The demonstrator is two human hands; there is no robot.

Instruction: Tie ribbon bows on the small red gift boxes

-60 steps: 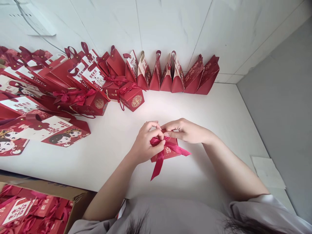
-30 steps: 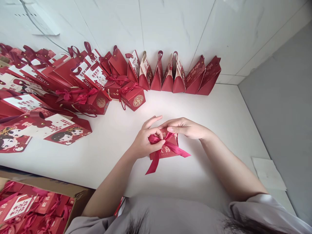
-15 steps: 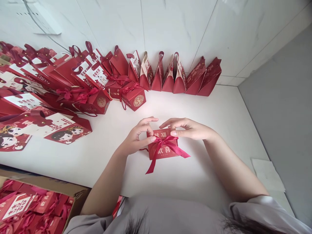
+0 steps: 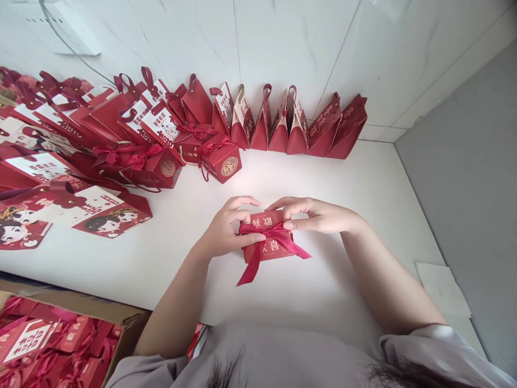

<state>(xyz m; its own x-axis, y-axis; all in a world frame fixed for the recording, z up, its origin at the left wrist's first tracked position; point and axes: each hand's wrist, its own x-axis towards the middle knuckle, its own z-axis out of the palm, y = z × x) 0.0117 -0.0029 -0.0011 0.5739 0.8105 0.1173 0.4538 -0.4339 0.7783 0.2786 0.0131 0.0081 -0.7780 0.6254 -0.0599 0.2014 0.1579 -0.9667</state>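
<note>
A small red gift box (image 4: pixel 267 218) with pale printed characters lies on the white table (image 4: pixel 347 291) in front of me. Tied across its top is a crimson ribbon bow (image 4: pixel 251 269), its two tails hanging toward me. My left hand (image 4: pixel 222 229) is at the box's left side, thumb on the bow's knot and fingers curled over the left loop. From the right, my right hand (image 4: pixel 319 215) pinches the right loop between thumb and forefinger. The far edge of the box is partly behind my fingers.
Red gift bags (image 4: pixel 297 137) with loop handles stand along the tiled wall, crowding toward the left. Two bow-topped boxes (image 4: pixel 220 161) sit before them. A cardboard carton (image 4: pixel 131 328) of red boxes is at lower left. White paper (image 4: pixel 442 288) lies on the right.
My left thumb has moved right onto the knot, and the left loop now shows under my left fingers. The ribbon tails have shifted slightly left. My right hand keeps its place at the right loop.
</note>
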